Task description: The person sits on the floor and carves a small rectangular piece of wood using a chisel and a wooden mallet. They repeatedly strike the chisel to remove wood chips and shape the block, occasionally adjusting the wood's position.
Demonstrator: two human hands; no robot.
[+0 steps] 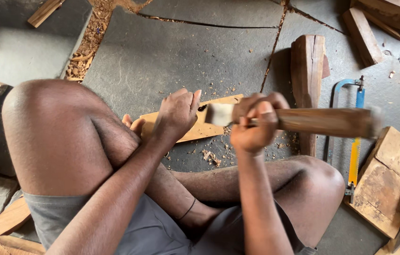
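Your right hand (252, 127) has its grip clamped on a wooden mallet (322, 122), blurred, held level just beside your left hand (176, 114). The left grip is closed round a chisel (202, 107) — mostly hidden — set on a pale wood strip (195, 125). The strip lies on the stone floor (162, 56) — chips around it, a hacksaw (354, 137) to the right.

I log, off to the right: one hacksaw (354, 137) with blue frame and yellow blade, flat on the stone floor (162, 56); one dark wooden block (307, 71) beside it; board offcuts (388, 184) near right; wood chips (84, 47) far left.
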